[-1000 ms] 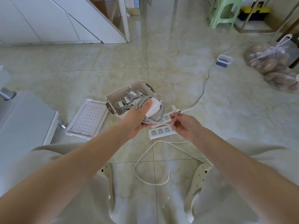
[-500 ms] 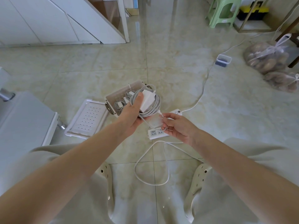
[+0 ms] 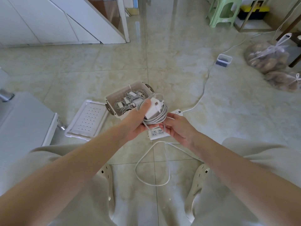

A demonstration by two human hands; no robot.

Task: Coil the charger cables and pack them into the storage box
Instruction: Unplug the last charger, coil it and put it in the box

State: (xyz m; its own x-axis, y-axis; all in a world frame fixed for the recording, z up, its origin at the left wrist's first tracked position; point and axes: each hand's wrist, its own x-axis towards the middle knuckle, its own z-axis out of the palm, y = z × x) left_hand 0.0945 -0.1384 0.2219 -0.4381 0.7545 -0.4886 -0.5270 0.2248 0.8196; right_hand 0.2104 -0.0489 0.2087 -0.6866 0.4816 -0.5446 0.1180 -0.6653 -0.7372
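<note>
The left hand (image 3: 136, 123) is gripping the white charger (image 3: 152, 108) and its coiled cable (image 3: 161, 119), thumb pressing on top. The right hand (image 3: 179, 131) is pinching the coiled cable at its lower edge. The bundle is hovering by the near corner of the open storage box (image 3: 114, 97) on the floor (image 3: 81, 75).

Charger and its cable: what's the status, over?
Left hand grips charger brick and coiled cable. Right hand pinches its loose end. Storage box open, part filled, just behind. Nothing in the way.
</note>
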